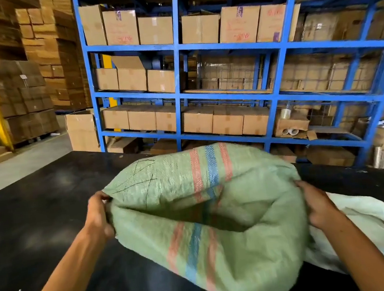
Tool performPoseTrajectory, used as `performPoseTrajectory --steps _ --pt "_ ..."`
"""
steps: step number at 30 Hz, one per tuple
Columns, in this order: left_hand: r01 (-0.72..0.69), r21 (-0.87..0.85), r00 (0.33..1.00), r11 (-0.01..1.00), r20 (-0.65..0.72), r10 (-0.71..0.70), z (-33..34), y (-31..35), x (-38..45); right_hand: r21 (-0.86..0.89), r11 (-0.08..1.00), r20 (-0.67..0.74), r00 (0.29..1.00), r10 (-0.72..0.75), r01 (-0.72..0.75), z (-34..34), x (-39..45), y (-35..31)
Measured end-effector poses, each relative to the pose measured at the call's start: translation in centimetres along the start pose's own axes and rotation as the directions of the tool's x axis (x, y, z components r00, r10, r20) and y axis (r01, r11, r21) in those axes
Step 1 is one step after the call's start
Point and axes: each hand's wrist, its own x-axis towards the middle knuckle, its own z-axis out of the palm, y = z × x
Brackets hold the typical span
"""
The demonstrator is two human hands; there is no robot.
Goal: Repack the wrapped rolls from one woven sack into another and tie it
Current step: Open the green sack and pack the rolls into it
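Two hands are seen in the single head view, well apart, one at each side of a pale green woven plastic sack (219, 215) with red and blue stripes. The left hand (98, 218) is clamped on the sack's left edge, fingers curled into the fabric; the right hand (316, 204) is clamped on the right edge in the same way. The sack is held just above, and partly resting on, a black flat table top (38, 226), with its mouth turned toward the person and stretched into a wide oval. No wrapped rolls can be made out inside — the interior is shadowed, and the bulge alone does not settle whether it is filled.

A second, paler woven sack (380, 230) with a faint blue stripe lies slumped on the table, just beside and partly under the first, on the right. Behind the table a blue steel shelving rack (173, 50) loaded with brown cardboard cartons (121, 27) is seen.

The step in hand is judged to be opening or shaking out the sack. It would be done well if both edges were kept gripped evenly — the mouth held taut and level, so that the fabric does not fold shut. The weave looks slippery, so a full-finger hold is advised rather than a fingertip pinch, and the bottom should be left supported on the table.
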Motion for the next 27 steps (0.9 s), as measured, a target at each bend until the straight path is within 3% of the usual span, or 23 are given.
performPoseTrajectory --steps 3,5,9,11,15,17,20,22,25,27 --pt "-0.013 -0.01 1.0 1.0 -0.008 0.013 -2.0 1.9 0.4 0.073 0.997 -0.014 1.0 0.006 -0.005 -3.6 1.4 -1.0" --pt "-0.056 0.065 0.995 0.996 0.083 0.051 -2.6 2.0 0.3 0.072 0.997 -0.008 1.0 -0.017 0.018 -5.3 3.0 -1.2" --pt "-0.2 0.294 0.956 0.935 0.266 0.121 -2.8 1.3 0.9 -0.012 0.999 0.206 0.977 -0.05 0.053 -3.6 0.7 -2.4" --pt "-0.282 0.392 0.944 0.876 0.277 0.179 -3.0 1.2 1.7 -0.101 0.986 0.215 0.971 -0.106 0.13 -3.3 0.3 -2.7" --pt "-0.35 0.687 0.923 0.637 0.137 0.359 -3.0 1.1 3.0 -0.246 0.912 0.129 0.943 -0.306 0.329 -2.9 0.5 -3.0" --pt "-0.353 0.81 0.859 0.468 0.082 0.506 -2.4 0.9 2.9 -0.335 0.855 0.067 0.915 -0.397 0.396 -2.3 0.6 -2.9" --pt "-0.36 0.891 0.765 0.275 0.112 0.635 -1.2 0.3 2.7 -0.362 0.751 0.102 0.824 -0.558 0.553 -0.9 0.2 -2.3" --pt "-0.366 0.884 0.772 0.292 0.113 0.626 -0.3 0.2 2.8 -0.357 0.706 0.076 0.772 -0.631 0.612 -0.1 0.0 -1.9" --pt "-0.321 0.773 0.853 0.547 -0.015 0.521 1.3 0.7 2.6 -0.294 0.701 0.068 0.746 -0.663 0.649 1.5 -0.6 -1.7" --pt "-0.285 0.754 0.884 0.591 -0.031 0.467 1.7 0.6 2.5 -0.281 0.73 0.078 0.773 -0.63 0.623 2.7 -1.0 -1.3"
